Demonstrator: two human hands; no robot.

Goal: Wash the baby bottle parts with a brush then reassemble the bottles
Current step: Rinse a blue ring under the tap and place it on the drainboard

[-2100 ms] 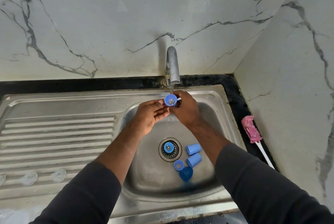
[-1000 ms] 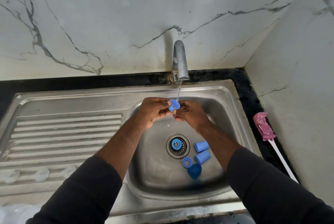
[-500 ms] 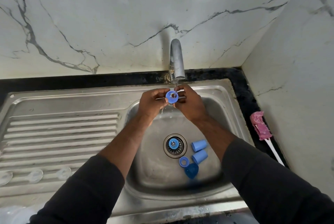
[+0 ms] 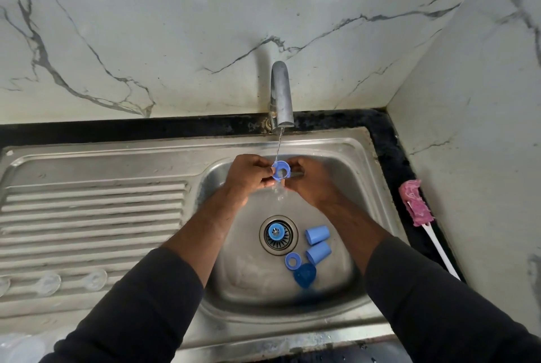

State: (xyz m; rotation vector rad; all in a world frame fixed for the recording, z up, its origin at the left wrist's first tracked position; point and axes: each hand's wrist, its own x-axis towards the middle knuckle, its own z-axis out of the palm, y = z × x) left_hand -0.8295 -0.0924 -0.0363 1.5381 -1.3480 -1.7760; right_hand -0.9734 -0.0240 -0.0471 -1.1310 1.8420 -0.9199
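Observation:
A blue bottle collar ring (image 4: 281, 170) sits under the thin water stream from the tap (image 4: 281, 93). My left hand (image 4: 248, 177) and my right hand (image 4: 310, 181) pinch it from either side, its opening facing up toward me. In the sink basin (image 4: 222, 245) lie two light blue caps (image 4: 317, 234) (image 4: 318, 252), another blue ring (image 4: 293, 261) and a dark blue piece (image 4: 304, 275). A further blue part (image 4: 275, 231) rests on the drain strainer. The pink sponge brush (image 4: 415, 206) with a white handle lies on the black counter at the right.
Three clear silicone teats (image 4: 46, 283) (image 4: 95, 278) (image 4: 3, 285) stand on the ribbed drainboard (image 4: 87, 216) at the left. Clear bottle bodies (image 4: 20, 348) show blurred at the bottom left corner. Marble walls close in behind and to the right.
Both hands have turned the blue ring under the stream, tilting it edge-on, then opening up. They lowered slightly from the spout. The parts in the basin have not moved.

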